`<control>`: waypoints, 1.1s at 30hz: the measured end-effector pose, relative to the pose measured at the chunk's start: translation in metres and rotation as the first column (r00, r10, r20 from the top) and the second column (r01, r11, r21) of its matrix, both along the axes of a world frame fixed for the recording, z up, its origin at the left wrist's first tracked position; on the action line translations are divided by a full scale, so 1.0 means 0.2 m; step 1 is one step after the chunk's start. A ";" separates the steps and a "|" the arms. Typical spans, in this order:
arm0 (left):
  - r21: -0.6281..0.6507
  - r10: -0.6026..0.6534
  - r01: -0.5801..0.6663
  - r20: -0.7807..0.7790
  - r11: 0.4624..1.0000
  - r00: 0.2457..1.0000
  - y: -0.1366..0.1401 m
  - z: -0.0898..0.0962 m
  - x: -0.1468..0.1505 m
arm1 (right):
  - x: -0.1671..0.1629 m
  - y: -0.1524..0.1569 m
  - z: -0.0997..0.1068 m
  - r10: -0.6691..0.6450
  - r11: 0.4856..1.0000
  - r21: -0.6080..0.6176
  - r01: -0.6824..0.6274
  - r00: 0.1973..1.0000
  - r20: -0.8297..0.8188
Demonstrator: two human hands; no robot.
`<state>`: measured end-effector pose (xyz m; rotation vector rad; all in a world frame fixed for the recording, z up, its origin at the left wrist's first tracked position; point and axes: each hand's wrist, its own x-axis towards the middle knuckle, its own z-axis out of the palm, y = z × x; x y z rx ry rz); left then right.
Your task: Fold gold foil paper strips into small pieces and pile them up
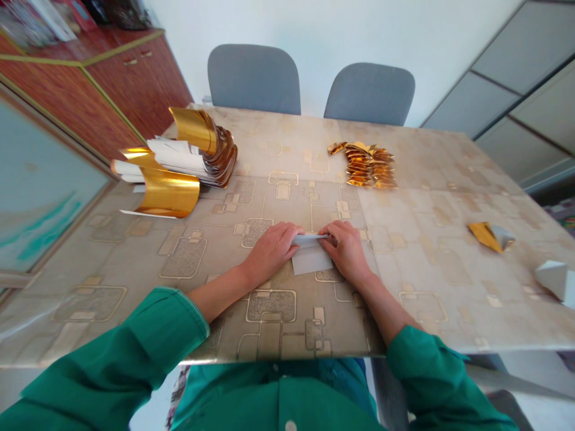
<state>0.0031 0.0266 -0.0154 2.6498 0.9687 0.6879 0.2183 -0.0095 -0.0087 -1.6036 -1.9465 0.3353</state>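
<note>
A sheet of paper (312, 261) sits at the near middle of the surface (426, 227), between the left hand (277, 246) and the right hand (349, 248). Beyond it, a stack of sheets (211, 152) lies to the left and a cluster of folded pieces (371, 165) to the right, with a loose piece (487, 237) farther right. Behind the surface, a left chair (254, 79) stands beside a right chair (371, 94).
</note>
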 end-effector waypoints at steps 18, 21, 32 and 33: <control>0.179 -0.195 0.212 -0.105 0.961 0.975 -0.01 0.01 -0.03 | 0.03 -0.05 0.08 0.122 0.991 -0.070 -0.111 0.977 0.176; 0.206 -0.190 0.212 -0.121 0.955 0.974 -0.01 0.00 -0.03 | 0.01 -0.06 0.09 0.096 0.992 -0.090 -0.083 0.983 0.159; 0.231 -0.213 0.250 -0.173 0.940 0.962 -0.03 0.00 -0.06 | -0.07 -0.05 0.04 -0.098 0.995 0.004 0.100 0.967 0.234; 0.222 -0.210 0.248 -0.182 0.943 0.961 -0.03 0.00 -0.06 | -0.07 -0.05 0.03 -0.116 0.993 0.013 0.116 0.964 0.240</control>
